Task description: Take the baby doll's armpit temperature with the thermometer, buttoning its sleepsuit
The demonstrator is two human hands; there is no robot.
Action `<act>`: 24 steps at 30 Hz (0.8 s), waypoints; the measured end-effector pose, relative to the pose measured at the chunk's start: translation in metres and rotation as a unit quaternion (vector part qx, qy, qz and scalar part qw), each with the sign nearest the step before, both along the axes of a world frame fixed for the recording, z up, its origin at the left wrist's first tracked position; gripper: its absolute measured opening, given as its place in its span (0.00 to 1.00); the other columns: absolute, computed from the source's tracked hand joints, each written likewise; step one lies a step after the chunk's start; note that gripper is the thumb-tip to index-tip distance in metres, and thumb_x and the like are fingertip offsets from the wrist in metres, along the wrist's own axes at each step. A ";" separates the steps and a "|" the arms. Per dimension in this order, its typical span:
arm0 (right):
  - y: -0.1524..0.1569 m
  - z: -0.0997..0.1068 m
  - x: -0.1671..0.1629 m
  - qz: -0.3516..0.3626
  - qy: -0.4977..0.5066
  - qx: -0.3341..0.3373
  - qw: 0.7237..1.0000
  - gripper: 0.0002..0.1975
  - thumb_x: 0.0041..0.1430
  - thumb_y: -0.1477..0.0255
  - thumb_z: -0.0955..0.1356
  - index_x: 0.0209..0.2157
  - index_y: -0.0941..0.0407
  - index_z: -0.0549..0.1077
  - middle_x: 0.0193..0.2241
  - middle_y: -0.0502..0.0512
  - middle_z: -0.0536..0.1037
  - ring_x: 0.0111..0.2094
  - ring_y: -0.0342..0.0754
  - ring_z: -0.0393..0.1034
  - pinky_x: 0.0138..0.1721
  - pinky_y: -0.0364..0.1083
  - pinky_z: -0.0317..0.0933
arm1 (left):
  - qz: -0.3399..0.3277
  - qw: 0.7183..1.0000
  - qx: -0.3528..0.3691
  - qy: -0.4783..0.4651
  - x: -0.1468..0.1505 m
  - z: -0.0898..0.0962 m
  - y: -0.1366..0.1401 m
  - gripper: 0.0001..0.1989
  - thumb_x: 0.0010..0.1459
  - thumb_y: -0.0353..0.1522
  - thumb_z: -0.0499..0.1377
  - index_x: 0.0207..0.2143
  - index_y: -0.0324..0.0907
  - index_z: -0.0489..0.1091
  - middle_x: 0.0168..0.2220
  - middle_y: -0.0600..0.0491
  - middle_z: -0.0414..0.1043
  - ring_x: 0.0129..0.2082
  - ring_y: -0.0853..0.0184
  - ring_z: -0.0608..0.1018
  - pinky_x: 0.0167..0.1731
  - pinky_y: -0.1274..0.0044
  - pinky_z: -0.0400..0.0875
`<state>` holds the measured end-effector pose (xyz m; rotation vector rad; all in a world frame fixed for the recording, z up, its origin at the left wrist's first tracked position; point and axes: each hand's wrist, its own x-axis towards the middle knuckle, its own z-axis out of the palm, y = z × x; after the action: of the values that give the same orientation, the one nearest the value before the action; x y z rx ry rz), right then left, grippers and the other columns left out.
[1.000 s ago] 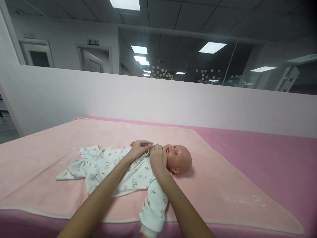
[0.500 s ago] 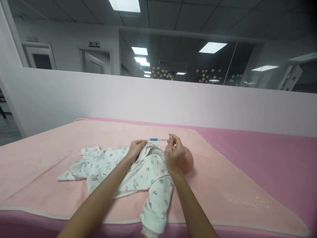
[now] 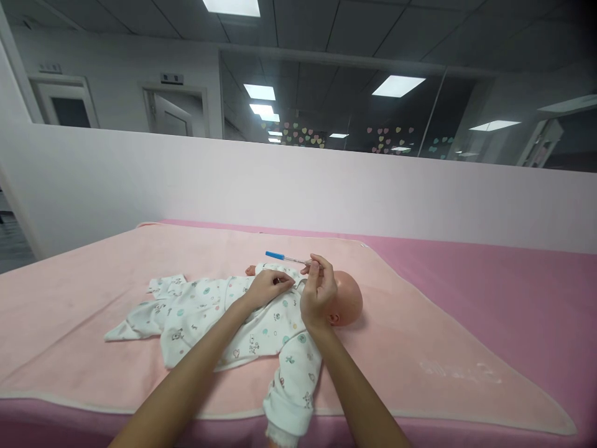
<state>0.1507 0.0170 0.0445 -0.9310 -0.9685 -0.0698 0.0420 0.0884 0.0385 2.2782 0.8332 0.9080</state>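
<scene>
A baby doll in a white printed outfit (image 3: 254, 342) lies on its back, its bald head (image 3: 349, 298) to the right. My left hand (image 3: 270, 287) rests on the doll's chest, fingertips pinched on the cloth near the collar. Above the neck, my right hand (image 3: 319, 289) is closed on the clear end of a thin glass thermometer (image 3: 293, 259). Its blue end (image 3: 275, 255) points left, over the doll's far arm, whose small hand (image 3: 250, 270) shows beyond the sleeve. My right hand covers the doll's face in part.
A peach blanket (image 3: 420, 348) with a pale edge lies under the doll, on a pink padded surface (image 3: 513, 298). Behind it rises a low white partition (image 3: 326, 193), with dark glass panels above and doors at the left.
My left hand has moved right along the chest to the collar, and the raised cloth has come down. The thermometer has shifted left and tilted, its blue end higher. The doll's far hand now shows.
</scene>
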 end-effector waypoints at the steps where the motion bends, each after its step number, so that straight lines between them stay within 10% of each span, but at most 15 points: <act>1: 0.000 0.000 0.000 0.003 0.002 0.003 1.000 0.15 0.60 0.65 0.57 0.38 0.59 0.68 0.27 0.52 0.71 0.27 0.41 0.67 0.30 0.43 0.62 | 0.000 1.000 0.003 0.002 0.000 0.000 0.000 0.15 0.50 0.40 0.54 0.32 0.41 0.75 0.29 0.52 0.74 0.30 0.66 0.72 0.30 0.79 0.62; 14: -0.045 0.008 0.012 -0.006 0.085 0.014 0.996 0.14 0.57 0.64 0.61 0.41 0.58 0.65 0.25 0.51 0.70 0.25 0.41 0.67 0.29 0.42 0.63 | 0.022 0.998 0.031 0.041 -0.002 -0.003 0.000 0.10 0.47 0.33 0.54 0.32 0.43 0.72 0.33 0.55 0.71 0.31 0.68 0.70 0.31 0.79 0.61; 24: -0.139 -0.093 0.110 -0.095 0.112 -0.318 0.937 0.22 0.49 0.55 0.62 0.38 0.58 0.68 0.26 0.55 0.74 0.27 0.49 0.70 0.31 0.47 0.65 | 0.023 1.000 0.008 0.009 -0.001 -0.003 -0.002 0.09 0.45 0.36 0.56 0.30 0.41 0.68 0.30 0.55 0.69 0.27 0.70 0.68 0.28 0.79 0.60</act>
<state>0.2605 -0.1216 -0.0489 -1.5922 -0.6891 0.1974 0.0406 0.0869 0.0359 2.2939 0.8915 0.9183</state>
